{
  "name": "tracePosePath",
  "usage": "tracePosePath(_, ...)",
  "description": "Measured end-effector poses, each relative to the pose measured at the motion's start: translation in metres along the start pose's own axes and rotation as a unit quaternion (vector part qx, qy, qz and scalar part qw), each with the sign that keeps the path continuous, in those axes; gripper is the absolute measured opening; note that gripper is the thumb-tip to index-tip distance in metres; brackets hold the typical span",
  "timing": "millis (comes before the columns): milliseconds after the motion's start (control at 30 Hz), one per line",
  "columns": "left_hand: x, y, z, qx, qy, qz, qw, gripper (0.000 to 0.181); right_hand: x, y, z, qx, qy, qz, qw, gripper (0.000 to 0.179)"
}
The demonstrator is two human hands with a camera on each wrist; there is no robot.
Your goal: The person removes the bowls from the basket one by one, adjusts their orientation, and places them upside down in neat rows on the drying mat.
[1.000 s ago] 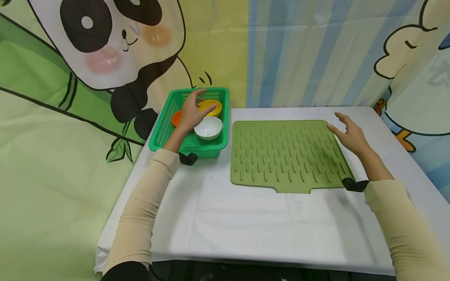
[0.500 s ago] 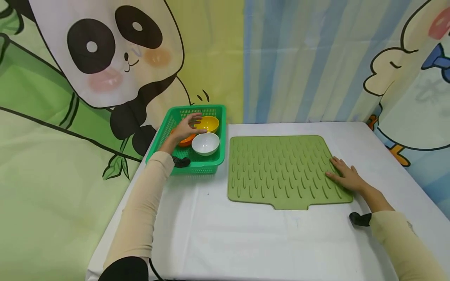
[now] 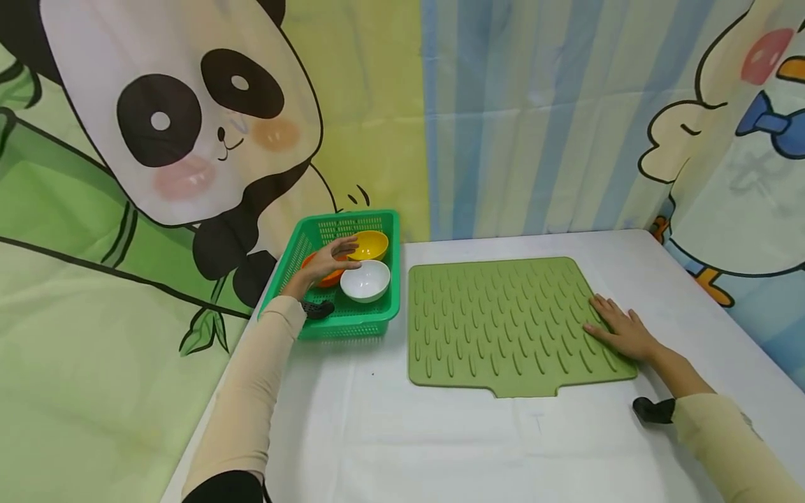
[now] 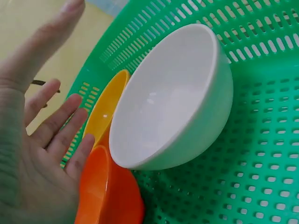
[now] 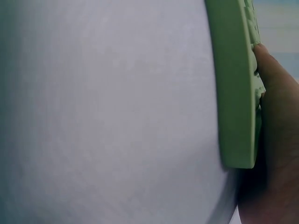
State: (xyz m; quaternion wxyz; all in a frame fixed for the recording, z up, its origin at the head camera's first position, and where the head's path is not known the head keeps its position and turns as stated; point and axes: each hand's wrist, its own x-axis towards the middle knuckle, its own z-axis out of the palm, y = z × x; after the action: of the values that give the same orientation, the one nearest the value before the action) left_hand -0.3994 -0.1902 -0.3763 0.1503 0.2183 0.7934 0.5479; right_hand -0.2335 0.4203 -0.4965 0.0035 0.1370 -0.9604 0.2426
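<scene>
My left hand [image 3: 327, 261] hovers over the green basket [image 3: 342, 328], fingers spread and holding nothing. Below and beside it in the basket are a white bowl [image 3: 365, 281], a yellow bowl [image 3: 371, 245] and an orange bowl [image 3: 328, 279], partly hidden by the hand. In the left wrist view the white bowl [image 4: 173, 102] stands tilted in front of the open palm, with the orange bowl [image 4: 112, 196] close to the fingers. My right hand [image 3: 622, 330] rests with fingers extended on the right edge of the green ridged mat [image 3: 497, 321]; the right wrist view shows the thumb along its edge.
A white cloth-covered table [image 3: 440, 447] bears the basket at the back left and the mat to its right. Behind it hangs a printed curtain [image 3: 490, 112] with a panda and a duck. The basket walls rise around the bowls.
The right hand came down from above onto the mat's right edge. The left hand moved slightly lower over the bowls. The head view tilted upward.
</scene>
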Motion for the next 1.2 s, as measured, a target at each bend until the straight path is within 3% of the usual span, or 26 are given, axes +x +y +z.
tracePosePath(233,0.002,-0.001,0.002,0.014,-0.033,-0.021,0.9991,0.084,0.003,-0.001,-0.005,-0.004,0.007,-0.002,1.0,0.074)
tracePosePath(367,0.006,-0.01,0.0,0.019,-0.043,-0.021,0.9986,0.086,0.006,0.0,-0.007,-0.014,0.012,-0.004,0.9998,0.074)
tracePosePath(533,0.011,-0.022,-0.002,0.065,-0.047,-0.026,0.9964,0.086,0.008,-0.002,-0.01,-0.013,0.014,-0.004,0.9998,0.074)
tracePosePath(767,0.008,-0.022,-0.001,0.119,-0.039,-0.047,0.991,0.08,0.009,-0.001,-0.008,-0.012,0.013,-0.006,0.9998,0.074)
tracePosePath(933,0.008,-0.022,0.0,0.113,-0.076,-0.033,0.9901,0.08,0.008,0.002,-0.004,-0.009,0.012,-0.004,0.9999,0.074)
tracePosePath(1033,0.006,-0.022,0.003,0.141,-0.092,-0.048,0.9845,0.084,0.006,0.003,-0.002,-0.006,0.015,-0.003,0.9999,0.073)
tracePosePath(1200,0.002,-0.022,0.008,0.192,-0.117,-0.118,0.9673,0.094,0.002,0.006,0.004,-0.007,0.012,-0.004,0.9999,0.073)
